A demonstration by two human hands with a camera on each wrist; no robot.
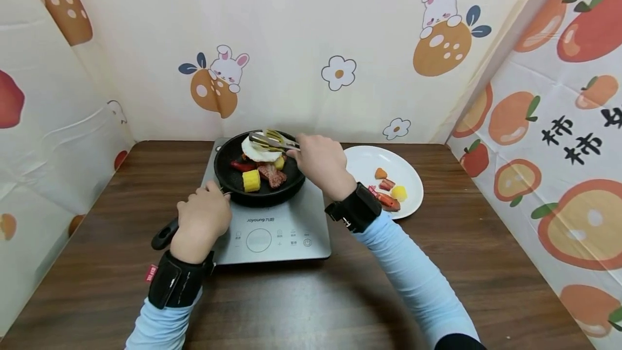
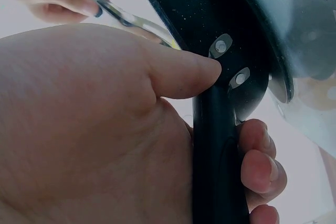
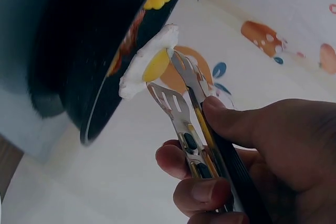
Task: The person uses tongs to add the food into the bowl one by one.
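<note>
A black frying pan (image 1: 228, 161) stands on a grey induction cooker (image 1: 311, 231). It holds a fried egg (image 1: 257, 150), a corn piece (image 1: 251, 180), meat and sausage. My left hand (image 1: 201, 220) grips the pan handle (image 2: 215, 150), thumb pressed near the rivets. My right hand (image 1: 318, 161) holds metal tongs (image 1: 272, 140), whose tips clamp the fried egg (image 3: 149, 64) at the pan's far rim (image 3: 131, 51).
A white plate (image 1: 359, 163) with carrot, sausage and corn pieces sits right of the cooker on the dark wooden table (image 1: 437, 263). Patterned cloth walls close in the back and both sides.
</note>
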